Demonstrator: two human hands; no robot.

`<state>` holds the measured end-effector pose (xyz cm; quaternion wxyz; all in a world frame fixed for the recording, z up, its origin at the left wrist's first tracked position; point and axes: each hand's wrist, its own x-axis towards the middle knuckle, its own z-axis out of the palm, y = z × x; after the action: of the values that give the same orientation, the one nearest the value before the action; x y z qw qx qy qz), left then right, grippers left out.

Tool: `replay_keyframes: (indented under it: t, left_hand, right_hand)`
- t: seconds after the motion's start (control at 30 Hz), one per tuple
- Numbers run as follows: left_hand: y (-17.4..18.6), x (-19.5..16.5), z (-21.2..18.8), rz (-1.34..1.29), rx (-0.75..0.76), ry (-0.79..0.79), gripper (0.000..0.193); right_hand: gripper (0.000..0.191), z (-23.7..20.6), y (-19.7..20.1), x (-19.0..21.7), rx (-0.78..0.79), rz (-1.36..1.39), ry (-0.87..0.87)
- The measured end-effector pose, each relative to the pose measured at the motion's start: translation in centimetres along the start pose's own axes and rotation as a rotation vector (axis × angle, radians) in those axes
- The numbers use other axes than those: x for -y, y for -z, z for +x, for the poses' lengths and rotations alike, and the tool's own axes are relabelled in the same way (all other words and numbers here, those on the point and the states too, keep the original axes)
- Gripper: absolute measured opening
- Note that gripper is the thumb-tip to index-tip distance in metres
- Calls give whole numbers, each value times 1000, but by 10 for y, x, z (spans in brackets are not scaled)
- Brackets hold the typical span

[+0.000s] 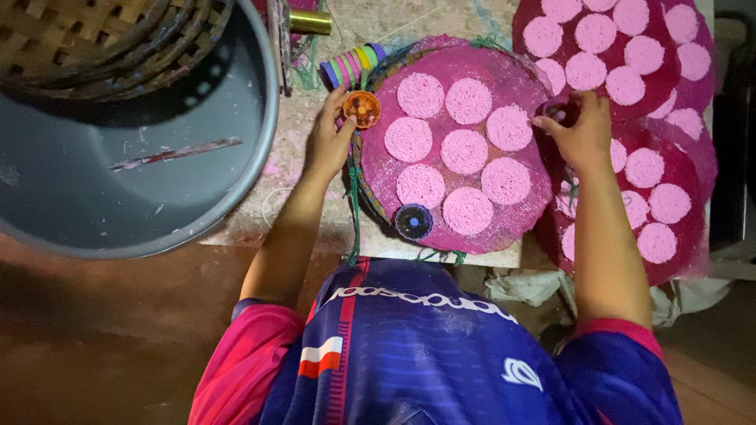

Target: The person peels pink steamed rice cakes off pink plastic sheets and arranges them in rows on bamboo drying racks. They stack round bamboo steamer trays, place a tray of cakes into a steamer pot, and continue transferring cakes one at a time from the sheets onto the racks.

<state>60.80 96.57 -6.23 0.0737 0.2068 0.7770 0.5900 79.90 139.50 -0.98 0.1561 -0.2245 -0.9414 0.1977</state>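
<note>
A round woven tray (520,83) covered in magenta cloth lies in front of me with several pink noodle-like discs (465,151) on it. My left hand (329,138) rests at the tray's left edge and pinches a small orange round mould (362,108). My right hand (579,130) is at the tray's right edge, fingers closed on a small dark round mould (559,110). A dark blue round mould (413,221) lies on the tray's near edge.
A large grey metal basin (118,189) with a thin stick in it sits at the left, under stacked woven baskets (102,39). More magenta trays of pink discs (630,55) lie to the right. A stack of coloured rings (353,64) stands behind the tray.
</note>
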Motion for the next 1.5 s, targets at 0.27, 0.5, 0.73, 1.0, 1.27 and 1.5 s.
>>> replay_keyframes:
  t: [0.27, 0.5, 0.73, 1.0, 1.27, 1.5]
  left_hand:
    - [11, -14, 2, 174, -27, -114, 59]
    - [37, -80, -83, 131, 0, -313, 50]
    - [135, -137, -155, 52, 142, -150, 44]
    - [203, -157, -203, -23, -117, -93, 36]
    - [206, -153, -168, -99, -19, -281, 29]
    - [169, -170, -131, -913, 90, -83, 68]
  right_hand:
    - [67, 14, 27, 77, -183, -287, 299]
    - [33, 84, -69, 320, 259, 574, 632]
    - [40, 159, -137, 544, 56, 317, 459]
    - [47, 173, -133, 602, 100, 377, 77]
    - [34, 154, -95, 594, 431, 774, 400]
    - [22, 48, 101, 315, -77, 848, 517]
